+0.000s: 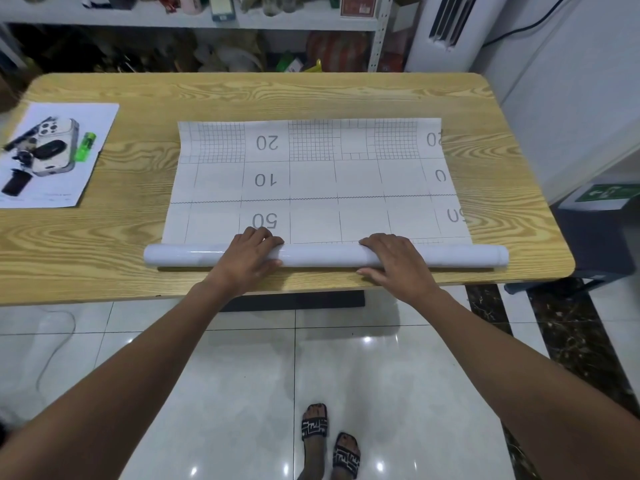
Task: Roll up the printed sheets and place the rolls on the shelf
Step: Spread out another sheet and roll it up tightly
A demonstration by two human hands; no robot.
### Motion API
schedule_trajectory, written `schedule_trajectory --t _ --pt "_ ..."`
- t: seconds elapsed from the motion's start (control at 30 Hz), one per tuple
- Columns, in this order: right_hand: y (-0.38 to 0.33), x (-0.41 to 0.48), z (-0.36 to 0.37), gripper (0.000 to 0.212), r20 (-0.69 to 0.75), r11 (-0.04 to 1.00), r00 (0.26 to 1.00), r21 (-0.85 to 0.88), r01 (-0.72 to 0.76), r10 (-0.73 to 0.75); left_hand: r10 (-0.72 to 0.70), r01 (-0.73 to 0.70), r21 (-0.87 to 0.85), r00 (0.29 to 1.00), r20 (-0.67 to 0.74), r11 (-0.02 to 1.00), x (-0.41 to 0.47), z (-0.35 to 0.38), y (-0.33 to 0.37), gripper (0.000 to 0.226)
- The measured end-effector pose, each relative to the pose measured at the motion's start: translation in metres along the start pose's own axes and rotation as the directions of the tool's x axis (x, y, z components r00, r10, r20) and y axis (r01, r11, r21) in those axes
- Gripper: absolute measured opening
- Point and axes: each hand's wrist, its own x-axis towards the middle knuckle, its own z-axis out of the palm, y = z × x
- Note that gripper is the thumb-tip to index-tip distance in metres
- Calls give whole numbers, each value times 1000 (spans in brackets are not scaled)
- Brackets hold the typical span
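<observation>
Grid sheet (311,181) lies on the table (311,95), partly rolled. The roll (322,255) sits along the near table edge, long axis left-right, parallel to that edge, with both ends sticking out past the flat part. The unrolled part runs away from the person toward the shelf (194,20); its far edge curls up slightly. The printed numbers 20, 10 and 50 read upside down from this view.

Left hand (247,252) grips the roll left of centre: fingers (266,233) close together, curled over the top onto the far side, thumb on the near side. Right hand (394,258) has the same grip right of centre, fingers (377,239) together over the top, thumb at the near side. The hands are well apart.

A second printed sheet (59,154) with phone pictures lies flat at the table's left edge, well apart from the roll, with a small green object (86,146) on it.

The table is light wood grain with rounded corners. The shelf behind is cluttered. Floor (242,393) is glossy white tile, with a dark marble strip at right. Sandalled feet (329,438) show below, and a white unit (446,29) stands top right.
</observation>
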Motion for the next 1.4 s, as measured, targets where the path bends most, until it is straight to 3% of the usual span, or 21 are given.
schedule_trajectory --t 0.17,0.43,0.73,1.17,1.4 --pt "2 3 2 54 -36 1000 999 1 19 -19 -26 26 15 1000 -16 1000 4 0 2 40" --pt "5 2 5 57 -54 999 998 -24 37 -39 19 -17 33 998 -56 999 3 3 0 28" --pt "4 3 3 52 -69 997 996 -59 44 -48 10 -9 12 997 -74 1000 1 6 2 30" --pt "-5 1 -3 39 -25 997 1000 -73 16 -18 50 -37 86 987 -150 996 -5 15 -4 59" --pt "-9 -1 -5 52 22 997 1000 -71 -15 17 52 -37 98 987 -152 995 -5 19 -8 66"
